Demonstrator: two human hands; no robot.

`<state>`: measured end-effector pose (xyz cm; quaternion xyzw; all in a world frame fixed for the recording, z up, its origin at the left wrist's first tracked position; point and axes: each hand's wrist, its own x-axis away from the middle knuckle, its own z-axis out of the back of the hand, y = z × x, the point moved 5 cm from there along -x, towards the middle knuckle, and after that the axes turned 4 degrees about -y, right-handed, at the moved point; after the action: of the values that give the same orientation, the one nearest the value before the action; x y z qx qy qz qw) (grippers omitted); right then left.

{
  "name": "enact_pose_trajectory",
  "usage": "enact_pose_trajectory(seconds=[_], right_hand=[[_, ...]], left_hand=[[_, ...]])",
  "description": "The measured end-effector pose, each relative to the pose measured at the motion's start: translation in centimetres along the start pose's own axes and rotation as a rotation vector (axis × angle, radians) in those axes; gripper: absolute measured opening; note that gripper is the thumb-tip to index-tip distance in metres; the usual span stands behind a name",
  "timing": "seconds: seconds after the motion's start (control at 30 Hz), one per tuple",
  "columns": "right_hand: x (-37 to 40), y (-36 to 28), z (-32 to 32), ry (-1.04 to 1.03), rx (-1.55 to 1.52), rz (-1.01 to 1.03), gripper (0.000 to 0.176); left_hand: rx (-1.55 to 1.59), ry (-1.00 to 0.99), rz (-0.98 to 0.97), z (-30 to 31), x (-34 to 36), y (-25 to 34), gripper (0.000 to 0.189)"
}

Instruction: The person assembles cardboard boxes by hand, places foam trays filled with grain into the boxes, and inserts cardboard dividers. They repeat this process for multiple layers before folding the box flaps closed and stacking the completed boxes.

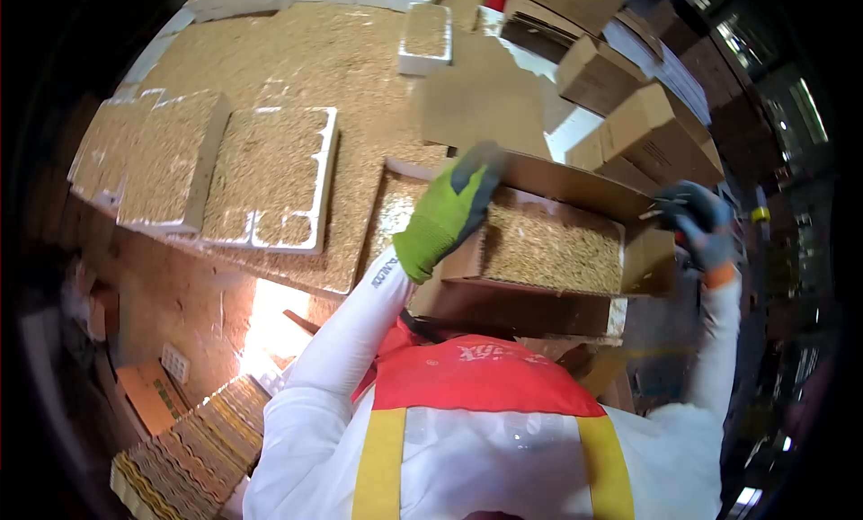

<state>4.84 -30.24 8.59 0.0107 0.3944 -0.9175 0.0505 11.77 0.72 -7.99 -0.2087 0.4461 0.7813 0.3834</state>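
An open cardboard box [652, 255] lies in front of me, its bottom covered with light wood shavings [548, 250]. My left hand [454, 205], in a green and grey glove, is at the box's left end; its fingers stretch toward the far flap [575, 183], tips blurred. At the opposite end is my right hand [697, 219], in a dark grey glove with an orange cuff. Its fingers are bent and smeared by motion close to the far right corner, so I cannot tell what they grip.
White foam trays [329, 174] topped with shavings stand on the left of the shavings-covered table [351, 62]; a smaller foam box [425, 64] sits farther back. Cardboard boxes [652, 133] crowd the back right. Stacked corrugated pieces [184, 448] are at lower left.
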Motion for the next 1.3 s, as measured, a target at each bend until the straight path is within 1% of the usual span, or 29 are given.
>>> enact_pose_trajectory(seconds=[0.03, 0.07, 0.1, 0.13, 0.17, 0.2, 0.27, 0.3, 0.33, 0.37, 0.43, 0.5, 0.53, 0.57, 0.63, 0.67, 0.7, 0.73, 0.8, 0.9, 1.0, 1.03, 1.07, 1.1, 1.13, 1.17, 1.2, 1.23, 1.3], right_hand=[[1.7, 1.2, 4.0, 0.129, 0.156, -0.004, 0.03], [3.5, 2.4, 7.9, 0.258, 0.309, -0.029, 0.031], [5.1, 3.8, 10.8, 0.278, 0.576, -0.152, 0.037], [6.8, 4.4, 11.7, 0.14, 1.015, -0.503, 0.043], [7.8, 4.0, 11.1, -0.132, 1.424, -0.801, 0.051], [7.3, 3.6, 9.8, -0.269, 1.52, -0.764, 0.058], [3.8, 2.0, 4.7, -0.215, 1.072, -0.233, 0.064], [2.6, 0.3, 1.7, -0.185, 0.832, 0.009, 0.067], [0.9, -1.9, -2.5, -0.236, 0.773, 0.189, 0.066], [-1.1, -4.2, -6.5, -0.281, 0.709, 0.369, 0.065], [-2.9, -5.8, -11.4, -0.331, 0.828, 0.674, 0.06], [-4.4, -4.6, -15.1, -0.71, 0.817, 0.642, 0.063], [-4.3, -4.9, -16.0, -0.705, 0.988, 0.75, 0.064], [-4.1, -4.7, -16.4, -0.835, 0.984, 0.718, 0.066], [-4.0, -2.1, -17.9, -0.939, 1.055, 0.723, 0.068], [-4.1, 1.8, -18.7, -0.924, 1.092, 0.747, 0.068], [-4.0, 5.1, -19.6, -0.87, 1.192, 0.884, 0.061], [-4.0, 5.1, -20.7, -0.947, 1.064, 0.729, 0.057], [-3.6, 6.9, -22.4, -0.929, 0.853, 0.554, 0.052], [-4.5, 10.3, -23.2, -0.841, 0.692, 0.488, 0.051], [-5.0, 4.2, -21.7, -0.941, 0.828, 0.786, 0.054], [-6.0, 0.8, -20.2, -0.987, 0.713, 0.728, 0.053], [-6.5, -2.1, -17.9, -0.899, 0.444, 0.711, 0.039], [-7.4, -4.3, -16.2, -0.779, 0.463, 0.705, 0.027], [-8.0, -7.2, -14.0, -0.639, 0.306, 0.713, 0.023], [-8.4, -8.4, -11.6, -0.497, 0.255, 0.704, 0.023], [-9.0, -9.8, -9.6, -0.404, 0.169, 0.563, 0.023], [-10.1, -9.7, -8.0, -0.308, -0.099, 0.433, 0.025], [-11.5, -9.3, -5.5, -0.176, -0.212, 0.333, 0.045]], left_hand=[[0.078, 0.044, -0.03, 0.4, 0.4, -0.6, 0.054], [0.236, 0.004, 0.162, 1.9, 0.9, -0.4, 0.049], [0.522, 0.015, 0.597, 3.8, 1.1, -0.1, 0.043], [0.481, 0.144, 0.588, 6.0, 2.7, -0.4, 0.039], [0.445, 0.259, 0.562, 8.0, 4.0, -0.7, 0.036], [0.276, 0.424, 0.447, 10.5, 6.0, -1.0, 0.036], [-0.087, 0.725, 0.605, 14.4, 11.0, -2.1, 0.04], [-0.473, 0.742, 0.697, 15.9, 14.3, -3.6, 0.045], [-0.465, 0.913, 0.818, 16.6, 17.4, -4.7, 0.053], [-0.499, 0.88, 1.086, 16.7, 21.4, -6.8, 0.081], [-0.283, 0.984, 1.479, 14.9, 26.4, -9.9, 0.1], [-0.205, 0.754, 1.818, 11.7, 29.0, -12.9, 0.114], [-0.265, 0.674, 1.861, 11.0, 27.4, -12.3, 0.114], [-0.335, 0.532, 1.889, 10.6, 26.4, -13.0, 0.113], [-0.341, 0.588, 1.942, 10.3, 23.5, -12.7, 0.109], [-0.326, 0.566, 1.976, 10.5, 22.9, -12.7, 0.106], [-0.353, 0.606, 1.939, 10.3, 22.7, -13.2, 0.106], [-0.38, 0.649, 1.904, 9.8, 23.0, -13.9, 0.106], [-0.423, 0.755, 1.772, 9.3, 22.2, -13.5, 0.105], [-0.219, 1.057, 1.451, 8.3, 21.8, -14.7, 0.104], [0.379, 1.37, 1.223, 8.8, 22.4, -16.1, 0.097], [0.416, 1.442, 1.085, 9.9, 21.5, -15.4, 0.088], [0.466, 1.367, 1.13, 11.3, 20.4, -13.7, 0.075], [0.512, 1.286, 1.174, 12.6, 19.3, -12.0, 0.063], [0.554, 1.201, 1.214, 14.0, 18.1, -10.3, 0.052], [0.606, 1.111, 0.984, 14.9, 17.0, -9.9, 0.045], [0.689, 1.024, 0.925, 16.2, 15.2, -9.1, 0.045], [0.716, 0.95, 0.923, 17.5, 12.9, -7.9, 0.044], [0.52, 0.582, 0.805, 19.6, 10.6, -7.7, 0.042]])
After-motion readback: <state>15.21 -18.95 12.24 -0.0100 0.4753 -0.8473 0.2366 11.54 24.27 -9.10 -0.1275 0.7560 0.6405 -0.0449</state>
